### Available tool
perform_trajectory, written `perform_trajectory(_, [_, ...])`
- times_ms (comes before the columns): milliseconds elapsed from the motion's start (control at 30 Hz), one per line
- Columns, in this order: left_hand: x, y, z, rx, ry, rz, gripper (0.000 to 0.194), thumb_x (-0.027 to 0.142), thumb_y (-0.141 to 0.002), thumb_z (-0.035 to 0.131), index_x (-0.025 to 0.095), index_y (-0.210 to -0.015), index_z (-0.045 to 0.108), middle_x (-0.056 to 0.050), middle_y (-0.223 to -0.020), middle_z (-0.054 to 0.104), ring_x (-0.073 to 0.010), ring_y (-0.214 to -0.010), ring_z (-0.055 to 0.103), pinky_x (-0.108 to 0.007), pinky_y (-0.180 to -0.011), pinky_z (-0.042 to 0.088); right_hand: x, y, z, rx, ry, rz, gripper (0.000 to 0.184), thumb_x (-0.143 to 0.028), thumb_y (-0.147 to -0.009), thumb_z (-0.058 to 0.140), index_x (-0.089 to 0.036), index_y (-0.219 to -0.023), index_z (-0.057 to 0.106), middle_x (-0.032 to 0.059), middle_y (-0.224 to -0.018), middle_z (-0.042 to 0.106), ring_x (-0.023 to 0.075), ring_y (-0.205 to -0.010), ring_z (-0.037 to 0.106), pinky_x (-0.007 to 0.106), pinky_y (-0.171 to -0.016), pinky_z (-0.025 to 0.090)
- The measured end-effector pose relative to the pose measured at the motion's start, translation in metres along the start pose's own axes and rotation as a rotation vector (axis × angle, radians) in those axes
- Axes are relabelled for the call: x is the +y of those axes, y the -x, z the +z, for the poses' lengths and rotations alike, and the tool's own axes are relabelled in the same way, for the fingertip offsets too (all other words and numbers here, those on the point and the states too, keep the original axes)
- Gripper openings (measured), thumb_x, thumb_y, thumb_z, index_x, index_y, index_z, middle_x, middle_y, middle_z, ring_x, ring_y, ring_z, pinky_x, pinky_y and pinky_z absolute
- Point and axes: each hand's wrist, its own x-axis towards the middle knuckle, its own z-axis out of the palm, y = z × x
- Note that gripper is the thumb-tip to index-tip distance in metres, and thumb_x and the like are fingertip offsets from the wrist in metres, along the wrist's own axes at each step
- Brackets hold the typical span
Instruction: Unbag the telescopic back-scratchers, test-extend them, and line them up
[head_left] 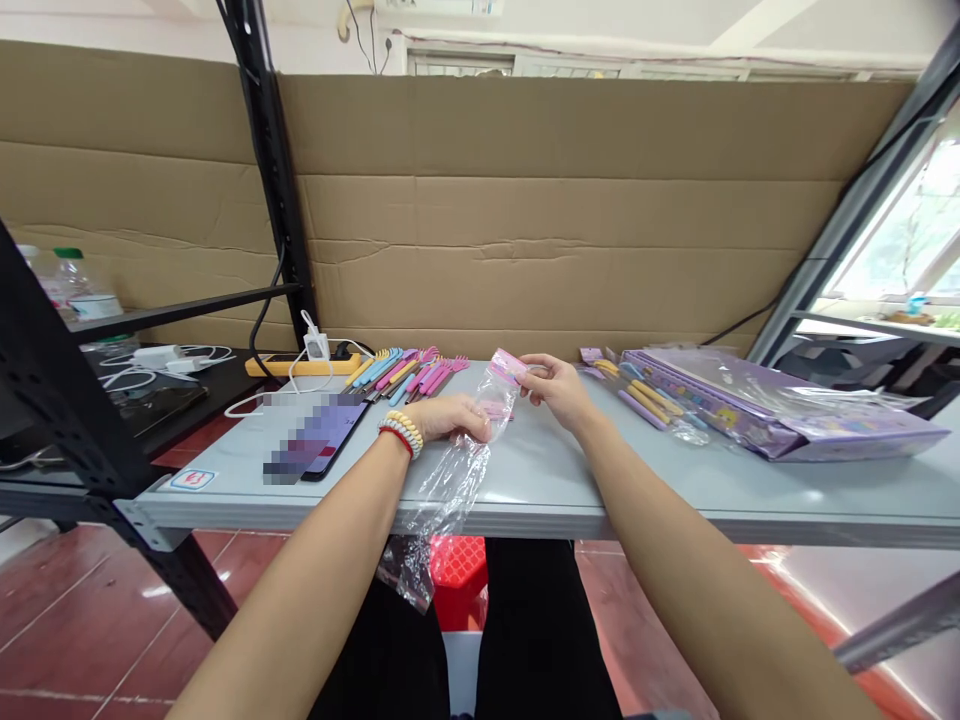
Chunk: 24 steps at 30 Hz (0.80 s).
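Note:
A long clear plastic bag (457, 480) with a pink header strip (508, 366) stretches between my hands and hangs over the table's front edge. My left hand (454, 416) is closed on the bag's middle part. The header end is pinched in the fingers of my right hand (553, 388). Something pink shows near the bag behind my left fingers, too small to make out. Beyond my left hand lies a row of slim tools (405, 372) with pink, blue and yellow handles and claw-like ends.
A phone (337, 435), partly blurred, lies at the left, near a yellow power strip (300, 366) with white cables. Bagged yellow- and purple-handled tools (637, 390) rest at the right beside a purple printed box (780, 405). Cardboard (555, 210) walls the back. Below stands a red stool (457, 570).

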Motion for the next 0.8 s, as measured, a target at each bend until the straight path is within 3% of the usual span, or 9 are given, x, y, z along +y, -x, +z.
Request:
perform_trajectory(133, [-0.002, -0.002, 0.000, 0.004, 0.057, -0.029, 0.030, 0.043, -0.063, 0.074, 0.016, -0.053, 0.064, -0.007, -0.052, 0.059, -0.0096, -0.041, 0.039, -0.026, -0.039, 0.025, -0.002, 0.000, -0.002, -0.009, -0.075, 0.002, 0.050, -0.043, -0.047, 0.081, -0.017, -0.084, 0.059, -0.0024, -0.053, 0.055, 0.0097, -0.048, 0.048, 0.022, -0.043, 0.031])
perform_trajectory(267, [-0.002, -0.007, 0.001, 0.211, 0.175, 0.042, 0.045, 0.057, -0.070, 0.065, 0.017, -0.052, 0.057, -0.007, -0.050, 0.055, -0.0083, -0.037, 0.037, -0.024, -0.035, 0.021, -0.003, 0.000, -0.001, -0.070, -0.083, 0.018, 0.051, -0.041, -0.048, 0.083, -0.017, -0.086, 0.059, -0.0028, -0.053, 0.056, 0.0090, -0.047, 0.047, 0.022, -0.043, 0.029])
perform_trajectory(367, [-0.003, -0.011, -0.002, 0.363, 0.166, 0.135, 0.038, 0.052, -0.067, 0.070, 0.017, -0.062, 0.059, -0.004, -0.056, 0.056, -0.0072, -0.038, 0.040, -0.022, -0.035, 0.023, -0.005, 0.003, 0.001, -0.119, -0.048, 0.030, 0.051, -0.042, -0.049, 0.082, -0.016, -0.086, 0.059, -0.0028, -0.051, 0.055, 0.0087, -0.046, 0.045, 0.022, -0.043, 0.028])
perform_trajectory(533, [-0.006, -0.015, -0.007, 0.416, 0.029, 0.171, 0.030, 0.042, -0.068, 0.072, 0.016, -0.060, 0.059, 0.001, -0.045, 0.048, -0.0078, -0.038, 0.040, -0.021, -0.038, 0.027, -0.004, 0.006, 0.007, -0.189, 0.045, -0.019, 0.048, -0.045, -0.056, 0.079, -0.016, -0.091, 0.061, -0.0029, -0.054, 0.055, 0.0094, -0.048, 0.046, 0.022, -0.045, 0.030])
perform_trajectory(700, [-0.010, -0.019, -0.009, 0.484, 0.005, 0.172, 0.029, 0.034, -0.069, 0.071, 0.017, -0.051, 0.054, 0.003, -0.039, 0.043, -0.0068, -0.035, 0.035, -0.021, -0.038, 0.023, 0.005, 0.005, 0.016, -0.110, 0.237, -0.261, 0.056, -0.042, -0.054, 0.081, -0.019, -0.100, 0.059, -0.0005, -0.074, 0.060, 0.0100, -0.056, 0.048, 0.025, -0.054, 0.040])
perform_trajectory(800, [-0.013, -0.021, -0.010, 0.536, -0.029, 0.177, 0.027, 0.030, -0.070, 0.067, 0.017, -0.051, 0.055, 0.002, -0.040, 0.044, -0.0072, -0.034, 0.035, -0.022, -0.038, 0.022, 0.009, 0.005, 0.021, -0.088, 0.383, -0.375, 0.047, -0.043, -0.062, 0.076, -0.020, -0.099, 0.061, 0.0016, -0.080, 0.062, 0.0108, -0.059, 0.048, 0.027, -0.058, 0.042])
